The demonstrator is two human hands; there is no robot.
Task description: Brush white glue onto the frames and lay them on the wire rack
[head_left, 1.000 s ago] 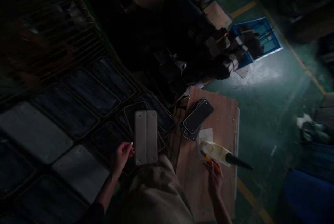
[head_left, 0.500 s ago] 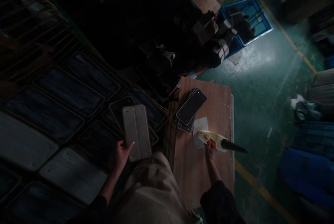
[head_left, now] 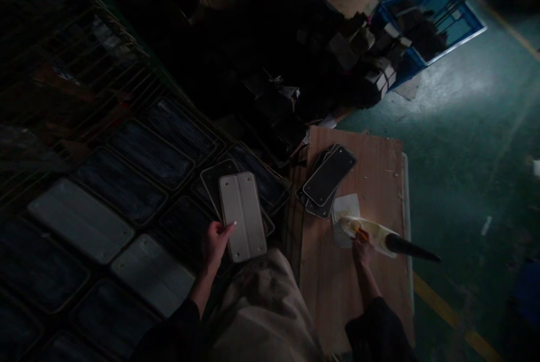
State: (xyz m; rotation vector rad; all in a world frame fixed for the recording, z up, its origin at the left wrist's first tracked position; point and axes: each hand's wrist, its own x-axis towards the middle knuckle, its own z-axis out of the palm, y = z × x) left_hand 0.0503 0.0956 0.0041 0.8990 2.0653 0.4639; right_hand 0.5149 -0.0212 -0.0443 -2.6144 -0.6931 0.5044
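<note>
My left hand (head_left: 216, 245) grips the lower left edge of a grey rectangular panel (head_left: 242, 210), thumb on top and fingers underneath. The panel has rounded corners, holes near its corners and a seam along its length. Beneath it, a dark panel (head_left: 213, 176) sticks out. My right hand (head_left: 363, 249) is closed around an orange-handled tool (head_left: 361, 233) whose tip I cannot make out. This tool is at a cream, bottle-like container (head_left: 377, 236) with a black conical end (head_left: 411, 247), lying on its side over a pale sheet (head_left: 346, 204).
A small stack of dark panels (head_left: 329, 175) rests on the wooden board (head_left: 379, 165). More dark and grey panels (head_left: 80, 220) lie in rows at left, beside a wire cage (head_left: 105, 30). Beyond stand dark piled pieces and a blue crate (head_left: 459, 44) on the green floor.
The whole view has shifted, so everything appears further right. Both hands keep their holds, and the panel and container look little changed relative to the board.
</note>
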